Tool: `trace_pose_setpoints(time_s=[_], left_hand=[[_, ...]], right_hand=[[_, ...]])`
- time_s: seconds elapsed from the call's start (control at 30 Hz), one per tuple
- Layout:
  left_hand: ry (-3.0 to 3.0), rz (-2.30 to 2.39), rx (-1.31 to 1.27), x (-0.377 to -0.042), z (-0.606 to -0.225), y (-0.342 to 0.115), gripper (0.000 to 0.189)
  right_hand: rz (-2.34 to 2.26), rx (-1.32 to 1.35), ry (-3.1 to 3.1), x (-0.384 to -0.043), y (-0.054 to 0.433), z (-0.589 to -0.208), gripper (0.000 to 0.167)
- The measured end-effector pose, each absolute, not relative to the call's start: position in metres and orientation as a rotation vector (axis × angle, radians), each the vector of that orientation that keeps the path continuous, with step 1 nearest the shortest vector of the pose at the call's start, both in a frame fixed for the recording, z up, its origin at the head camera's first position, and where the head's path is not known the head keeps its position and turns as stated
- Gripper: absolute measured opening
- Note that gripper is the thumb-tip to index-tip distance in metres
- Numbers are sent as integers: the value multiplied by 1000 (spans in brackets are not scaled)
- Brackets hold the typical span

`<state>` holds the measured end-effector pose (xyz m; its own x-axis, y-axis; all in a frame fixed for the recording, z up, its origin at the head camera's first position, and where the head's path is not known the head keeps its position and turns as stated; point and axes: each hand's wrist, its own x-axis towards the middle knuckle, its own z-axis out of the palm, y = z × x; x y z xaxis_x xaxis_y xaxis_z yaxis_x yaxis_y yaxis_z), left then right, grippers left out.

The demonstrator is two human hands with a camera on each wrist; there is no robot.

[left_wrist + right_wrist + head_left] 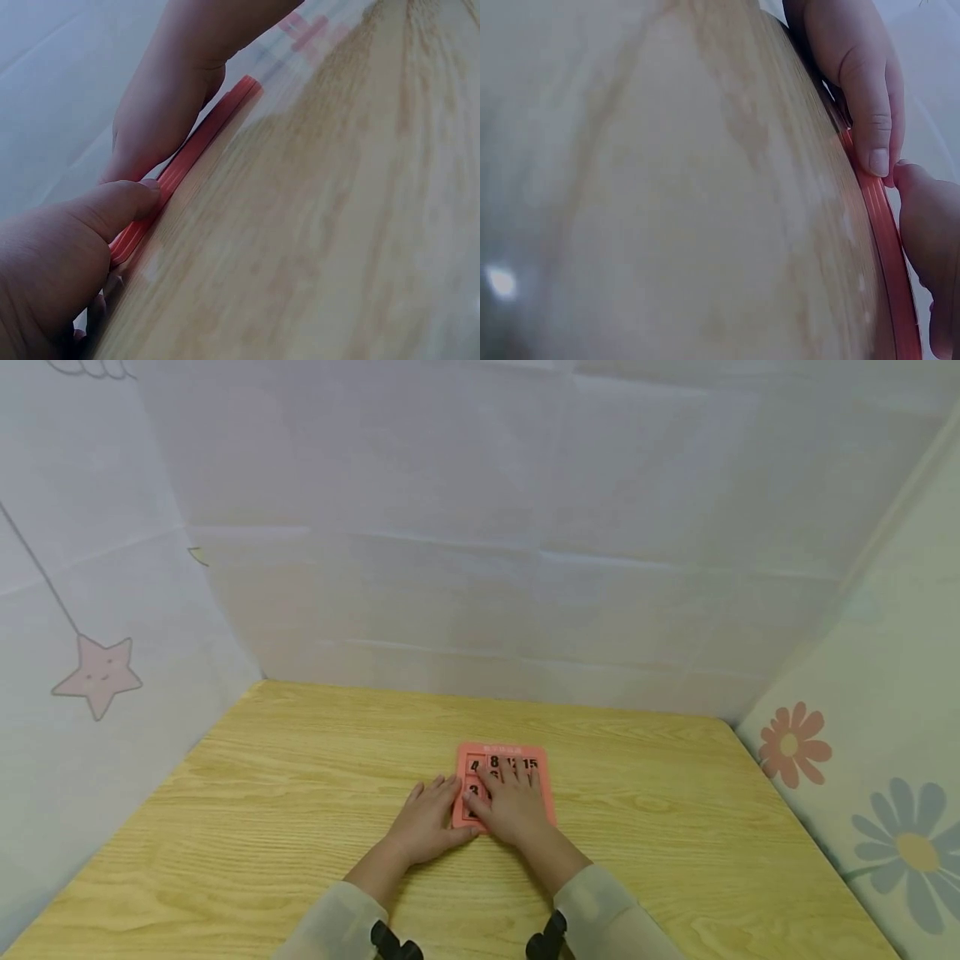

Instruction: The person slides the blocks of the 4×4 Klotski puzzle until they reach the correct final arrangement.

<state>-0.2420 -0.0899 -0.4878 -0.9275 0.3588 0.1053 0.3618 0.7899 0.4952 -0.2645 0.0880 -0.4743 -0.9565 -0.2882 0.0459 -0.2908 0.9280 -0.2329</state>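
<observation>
A pink sliding number puzzle lies flat on the wooden table, with black numerals such as 4, 8, 15 and 3 on its tiles. My left hand rests at its near left corner. That thumb touches the near edge, seen also on the puzzle's rim in the left wrist view, and the fingers lie straight beside the left side. Over the tiles lies my right hand, palm down with fingers extended and spread. It hides much of the number grid. The right wrist view shows the left thumb on the pink edge.
The yellow wood-grain table spreads around the puzzle on all sides. A pale cloth backdrop rises behind it. Cloth sides carry a pink star on the left and printed flowers on the right.
</observation>
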Motion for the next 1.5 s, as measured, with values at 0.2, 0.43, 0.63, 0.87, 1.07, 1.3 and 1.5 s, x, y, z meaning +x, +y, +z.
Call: trace_pose_setpoints(time_s=[0.2, 0.43, 0.63, 0.87, 1.07, 1.3, 1.5], left_hand=[[-2972, -832, -599, -241, -487, -89, 88], [-2968, -831, -611, -241, -488, -89, 87], [-2973, -821, -614, -241, -487, -90, 86], [-2977, -823, -614, -240, -487, -90, 86], [-2979, -829, -603, -240, -487, -90, 87], [-2966, -828, -591, -240, -487, -91, 88], [-2958, -812, -582, -239, -485, -91, 85]], right_hand=[[371, 436, -3094, -269, 88, -474, 66], [370, 404, -3110, -271, 86, -473, 66], [350, 390, -3112, -273, 84, -474, 68], [347, 413, -3112, -273, 86, -473, 69], [439, 455, -3090, -267, 91, -474, 68], [449, 533, -3070, -255, 95, -475, 68], [442, 598, -3035, -245, 96, -472, 65]])
